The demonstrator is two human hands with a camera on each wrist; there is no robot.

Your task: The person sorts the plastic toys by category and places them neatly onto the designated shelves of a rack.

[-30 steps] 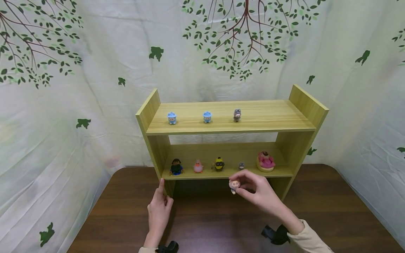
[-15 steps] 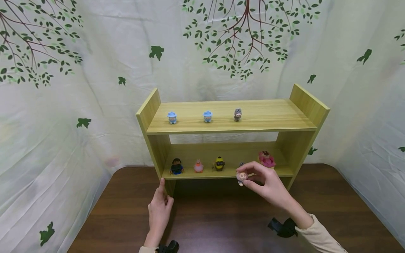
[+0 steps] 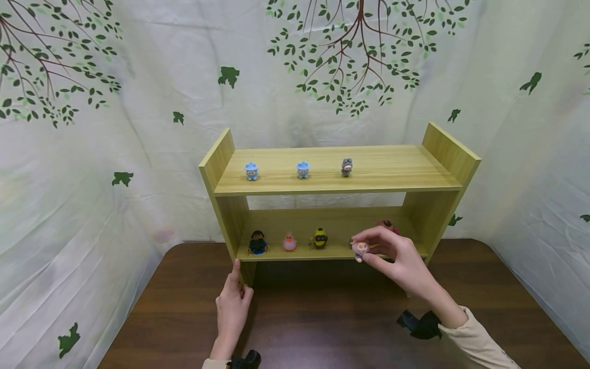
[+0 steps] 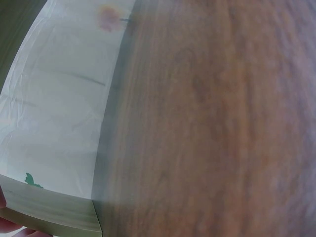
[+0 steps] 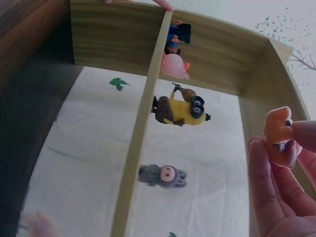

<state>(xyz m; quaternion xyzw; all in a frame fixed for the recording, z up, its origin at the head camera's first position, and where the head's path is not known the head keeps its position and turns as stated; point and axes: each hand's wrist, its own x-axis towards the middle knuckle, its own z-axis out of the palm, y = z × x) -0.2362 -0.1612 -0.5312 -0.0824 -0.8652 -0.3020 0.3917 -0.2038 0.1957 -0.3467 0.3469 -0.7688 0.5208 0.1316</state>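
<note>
My right hand (image 3: 403, 264) pinches a small pink-faced toy figurine (image 3: 361, 248) between thumb and fingertips. It is held just in front of the middle level of the wooden shelf (image 3: 382, 189); the right wrist view shows the figurine (image 5: 277, 129) from another side. Behind that hand, a grey figurine (image 5: 165, 176) stands on the same level, mostly hidden in the head view. A pink bear toy (image 3: 388, 225) is partly covered by the fingers. With its index finger straight, my left hand (image 3: 232, 307) touches the shelf's lower left front corner.
Along the middle level stand a dark-clothed figurine (image 3: 257, 242), a pink one (image 3: 289, 242) and a yellow minion (image 3: 319, 239). Up on top are two blue-hatted figurines (image 3: 251, 171) (image 3: 302, 169) and a grey one (image 3: 346, 167). The shelf stands on a brown table (image 3: 299, 328).
My right hand has moved right and up with the figurine, from below the shelf board's edge to its level, now covering more of the pink bear. My left hand stays put.
</note>
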